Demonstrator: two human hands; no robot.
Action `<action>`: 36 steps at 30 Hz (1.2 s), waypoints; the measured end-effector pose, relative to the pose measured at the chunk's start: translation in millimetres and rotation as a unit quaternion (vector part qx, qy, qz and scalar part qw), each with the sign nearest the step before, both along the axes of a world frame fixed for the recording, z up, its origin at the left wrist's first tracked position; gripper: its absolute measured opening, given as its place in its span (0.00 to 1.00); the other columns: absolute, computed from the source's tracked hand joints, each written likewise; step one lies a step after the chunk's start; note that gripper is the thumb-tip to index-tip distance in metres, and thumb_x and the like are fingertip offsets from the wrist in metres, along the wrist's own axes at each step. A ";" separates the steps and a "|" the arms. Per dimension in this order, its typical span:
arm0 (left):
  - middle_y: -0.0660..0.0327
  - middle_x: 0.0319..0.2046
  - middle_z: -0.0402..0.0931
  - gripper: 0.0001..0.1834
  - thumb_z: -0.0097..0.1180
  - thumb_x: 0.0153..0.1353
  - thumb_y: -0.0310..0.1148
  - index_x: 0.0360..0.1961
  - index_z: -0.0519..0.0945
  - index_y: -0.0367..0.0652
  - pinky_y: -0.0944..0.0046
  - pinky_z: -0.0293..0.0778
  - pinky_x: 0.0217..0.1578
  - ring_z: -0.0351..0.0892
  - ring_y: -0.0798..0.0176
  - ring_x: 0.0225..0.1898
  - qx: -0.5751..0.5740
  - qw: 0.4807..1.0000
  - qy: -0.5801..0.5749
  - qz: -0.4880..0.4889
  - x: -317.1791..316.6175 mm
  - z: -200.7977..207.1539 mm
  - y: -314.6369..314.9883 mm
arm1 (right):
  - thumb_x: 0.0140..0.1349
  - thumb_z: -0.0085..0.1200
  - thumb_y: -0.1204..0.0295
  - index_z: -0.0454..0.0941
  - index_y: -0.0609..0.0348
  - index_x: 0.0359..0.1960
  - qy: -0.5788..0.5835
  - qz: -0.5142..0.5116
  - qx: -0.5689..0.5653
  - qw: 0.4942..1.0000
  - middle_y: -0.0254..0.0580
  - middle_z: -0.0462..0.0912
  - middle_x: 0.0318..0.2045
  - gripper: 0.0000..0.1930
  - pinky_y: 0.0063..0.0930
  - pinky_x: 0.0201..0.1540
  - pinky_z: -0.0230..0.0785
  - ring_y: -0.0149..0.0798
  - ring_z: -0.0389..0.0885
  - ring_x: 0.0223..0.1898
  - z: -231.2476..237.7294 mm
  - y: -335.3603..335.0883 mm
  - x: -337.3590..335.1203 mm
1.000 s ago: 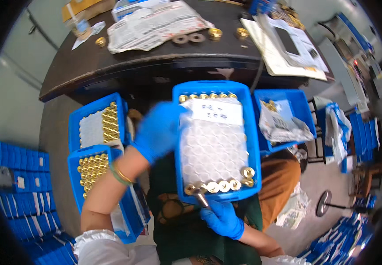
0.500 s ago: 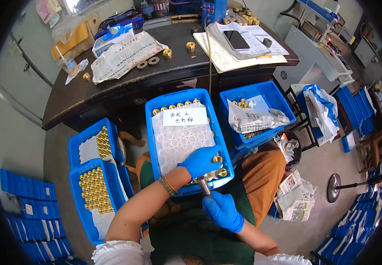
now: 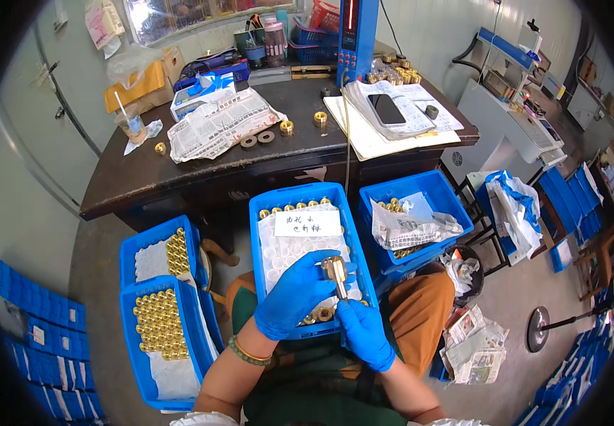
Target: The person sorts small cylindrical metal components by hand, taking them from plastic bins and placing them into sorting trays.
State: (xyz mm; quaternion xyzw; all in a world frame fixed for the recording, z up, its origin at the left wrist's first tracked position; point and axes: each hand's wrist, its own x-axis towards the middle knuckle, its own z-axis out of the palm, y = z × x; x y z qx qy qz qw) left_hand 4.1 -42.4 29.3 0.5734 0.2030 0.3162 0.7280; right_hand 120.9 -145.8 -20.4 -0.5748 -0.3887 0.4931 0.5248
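Holding a brass ring [image 3: 333,266] in curled left hand [image 3: 294,292], metal rod [image 3: 341,288] in clenched right hand [image 3: 366,335], over blue bin's [image 3: 298,193] near end.

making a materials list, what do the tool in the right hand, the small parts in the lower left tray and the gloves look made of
Tool: probably steel, smooth, given its silvery sheen. Small parts: likely brass, polished or machined, given their yellow shine. Gloves: matte rubber, perhaps nitrile, given their thin, wrinkled blue.
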 end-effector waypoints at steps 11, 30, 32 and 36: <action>0.58 0.36 0.72 0.19 0.55 0.49 0.26 0.45 0.70 0.34 0.69 0.70 0.40 0.72 0.69 0.38 0.137 0.972 0.137 0.131 -7.6 16.8 -25.4 | 0.52 0.52 0.71 0.71 0.60 0.21 -0.329 -0.081 0.229 0.912 0.47 0.70 0.08 0.07 0.33 0.14 0.60 0.43 0.71 0.10 10.4 5.2 -12.2; 0.57 0.42 0.68 0.26 0.45 0.55 0.29 0.56 0.56 0.37 0.65 0.67 0.46 0.71 0.65 0.41 -0.057 0.980 -0.095 0.166 8.9 18.8 -69.9 | 0.51 0.50 0.72 0.74 0.63 0.32 -0.243 -0.083 0.237 0.937 0.49 0.74 0.16 0.08 0.30 0.19 0.65 0.45 0.74 0.15 22.1 -11.9 -27.4; 0.56 0.42 0.67 0.27 0.44 0.54 0.28 0.56 0.56 0.38 0.65 0.67 0.47 0.71 0.65 0.41 0.016 0.987 -0.017 0.159 8.7 17.8 -74.1 | 0.51 0.50 0.73 0.74 0.63 0.30 -0.245 -0.078 0.259 0.931 0.49 0.74 0.15 0.07 0.30 0.19 0.65 0.45 0.74 0.15 22.8 -12.0 -27.7; 0.53 0.45 0.66 0.28 0.44 0.54 0.29 0.57 0.54 0.38 0.65 0.66 0.47 0.70 0.65 0.43 0.029 0.987 -0.032 0.157 6.3 15.7 -78.5 | 0.51 0.50 0.73 0.73 0.64 0.28 -0.247 -0.079 0.217 0.941 0.51 0.74 0.16 0.07 0.30 0.20 0.66 0.46 0.75 0.16 23.8 -17.1 -31.1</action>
